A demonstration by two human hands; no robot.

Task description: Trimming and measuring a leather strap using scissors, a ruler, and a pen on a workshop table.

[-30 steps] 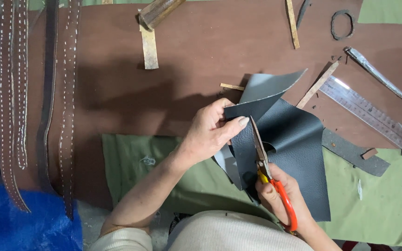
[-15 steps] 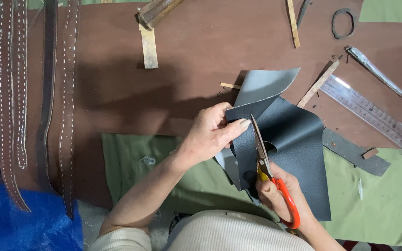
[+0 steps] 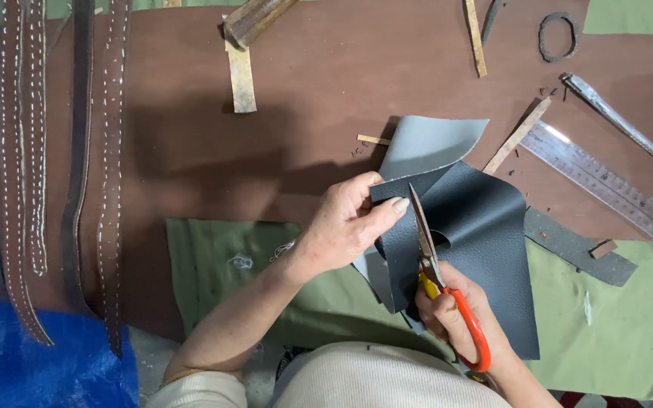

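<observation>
My left hand (image 3: 345, 223) pinches the left edge of a dark grey leather sheet (image 3: 485, 234), thumb on top, holding it above the brown table (image 3: 304, 113). The sheet's far corner curls up and shows its pale grey underside (image 3: 428, 143). My right hand (image 3: 462, 317) grips scissors (image 3: 432, 264) with orange-red handles. Their blades point away from me and lie into the sheet just right of my left thumb.
Several stitched brown leather straps (image 3: 77, 151) lie along the left. A metal ruler (image 3: 606, 185), a metal tool (image 3: 610, 113), wooden strips (image 3: 239, 75) and a dark ring (image 3: 557, 34) sit at the back. Green cloth (image 3: 614, 325) covers the near table, a blue tarp (image 3: 32, 363) bottom left.
The curled far corner of the sheet has risen and shifted slightly, and the scissors have edged a little further along the leather. Both hands stay in place.
</observation>
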